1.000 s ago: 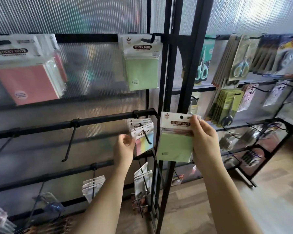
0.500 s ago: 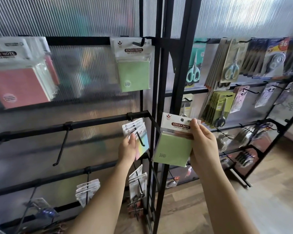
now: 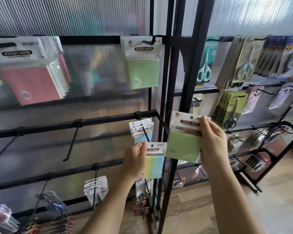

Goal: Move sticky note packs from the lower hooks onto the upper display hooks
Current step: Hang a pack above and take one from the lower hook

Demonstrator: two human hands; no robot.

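Risk: your right hand (image 3: 211, 142) pinches a green pack (image 3: 183, 146) and your left hand (image 3: 134, 161) a striped pack (image 3: 155, 162), both off the lower hook (image 3: 146, 135); loaded hands may fumble threading onto the upper hook (image 3: 150, 41). Left fingertips sit hidden behind the pack

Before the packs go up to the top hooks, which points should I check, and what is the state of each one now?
1. Left hand holds the multicolour pack, free of the lower hook: ok.
2. Right hand pinches the green pack: ok.
3. Hang holes of both held packs uncovered: ok.
4. Upper hook with green packs has free length: cannot tell.
5. Packs remaining on the lower hook hang in place: ok.
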